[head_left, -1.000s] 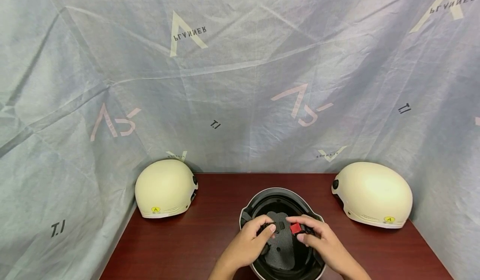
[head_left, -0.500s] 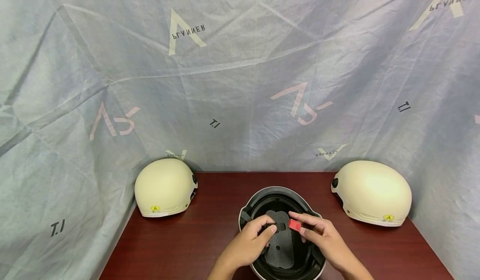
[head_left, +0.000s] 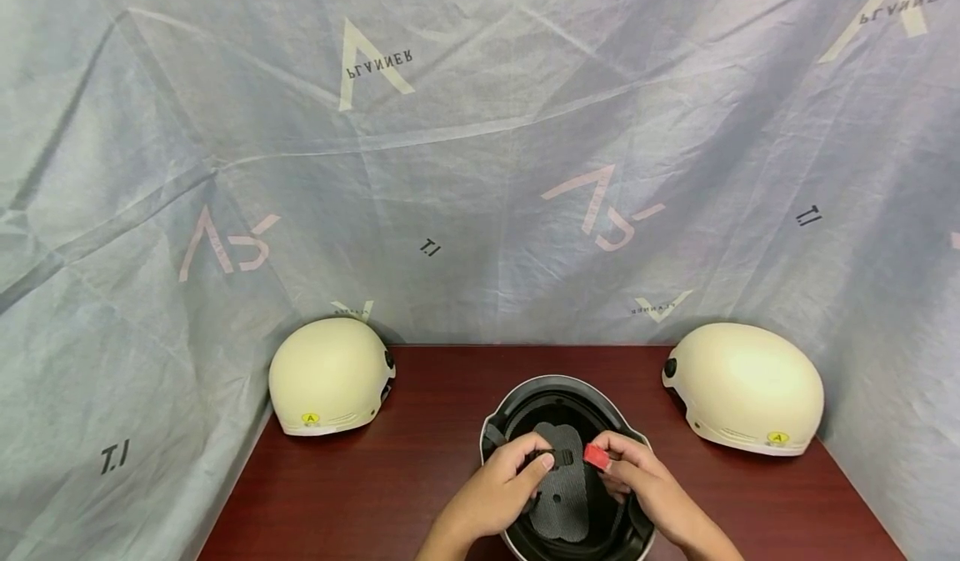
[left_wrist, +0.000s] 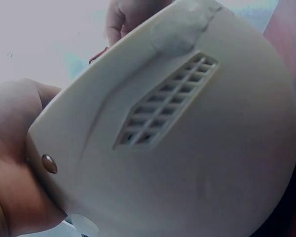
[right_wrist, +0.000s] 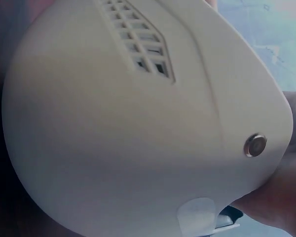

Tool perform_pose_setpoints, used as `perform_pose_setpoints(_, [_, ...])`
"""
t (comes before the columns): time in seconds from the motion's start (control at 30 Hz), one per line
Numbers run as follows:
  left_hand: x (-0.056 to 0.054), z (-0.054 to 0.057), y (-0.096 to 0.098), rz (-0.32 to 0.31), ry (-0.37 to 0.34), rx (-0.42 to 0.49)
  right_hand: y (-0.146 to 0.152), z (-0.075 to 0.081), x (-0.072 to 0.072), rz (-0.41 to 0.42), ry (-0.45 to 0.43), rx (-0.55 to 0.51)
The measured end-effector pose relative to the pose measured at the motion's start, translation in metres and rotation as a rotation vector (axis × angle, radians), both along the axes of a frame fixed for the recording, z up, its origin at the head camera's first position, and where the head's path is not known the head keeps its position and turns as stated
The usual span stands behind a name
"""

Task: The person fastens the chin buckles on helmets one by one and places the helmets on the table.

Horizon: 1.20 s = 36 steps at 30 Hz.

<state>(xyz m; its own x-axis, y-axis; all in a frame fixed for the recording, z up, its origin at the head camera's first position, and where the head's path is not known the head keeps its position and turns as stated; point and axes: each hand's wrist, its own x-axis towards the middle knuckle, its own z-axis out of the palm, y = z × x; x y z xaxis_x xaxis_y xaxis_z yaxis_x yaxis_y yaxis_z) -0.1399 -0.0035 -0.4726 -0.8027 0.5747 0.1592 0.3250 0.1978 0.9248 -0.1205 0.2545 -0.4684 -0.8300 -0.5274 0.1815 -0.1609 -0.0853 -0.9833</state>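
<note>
An upturned helmet [head_left: 566, 507] lies before me, its black padded inside facing up. Over its opening, my left hand [head_left: 497, 488] pinches a black buckle piece [head_left: 565, 458] between thumb and index finger. Across from it, my right hand [head_left: 651, 484] holds the red buckle end [head_left: 597, 457] of the chin strap by thumb and fingertips. A small gap parts the two buckle pieces. In the left wrist view, the pale outer shell [left_wrist: 212, 148] covers most of the fingers. The right wrist view is likewise filled by the shell [right_wrist: 113, 138], hiding the right fingers.
Two more cream helmets stand upright at the back of the dark red table [head_left: 337, 494]: one at the left [head_left: 330, 378], one at the right [head_left: 750, 386]. A grey printed cloth [head_left: 480, 169] hangs behind and along both sides.
My right fingers, spread around the red buckle end before, now draw together on it. It has shifted slightly right, away from the black piece. The left hand stays nearly still.
</note>
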Motion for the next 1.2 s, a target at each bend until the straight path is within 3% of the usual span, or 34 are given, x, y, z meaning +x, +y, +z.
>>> perform_pose_setpoints(0.27, [0.0,0.0,0.0,-0.041,-0.007,0.0,-0.002,0.001,0.001,0.0,0.017,0.125])
perform_pose_setpoints(0.57, [-0.001,0.003,0.001,-0.148,-0.083,0.048,-0.001,-0.002,0.001,0.028,0.056,0.088])
perform_pose_setpoints(0.9, [-0.004,0.008,0.002,-0.16,-0.1,0.034,0.0,-0.002,0.002,0.025,0.104,0.122])
perform_pose_setpoints(1.03, [-0.005,0.011,0.003,-0.176,-0.109,0.014,-0.001,-0.004,0.002,0.007,0.115,0.18])
perform_pose_setpoints(1.2, [-0.006,0.01,0.006,-0.184,-0.076,-0.029,-0.003,-0.005,0.003,-0.001,0.194,0.261])
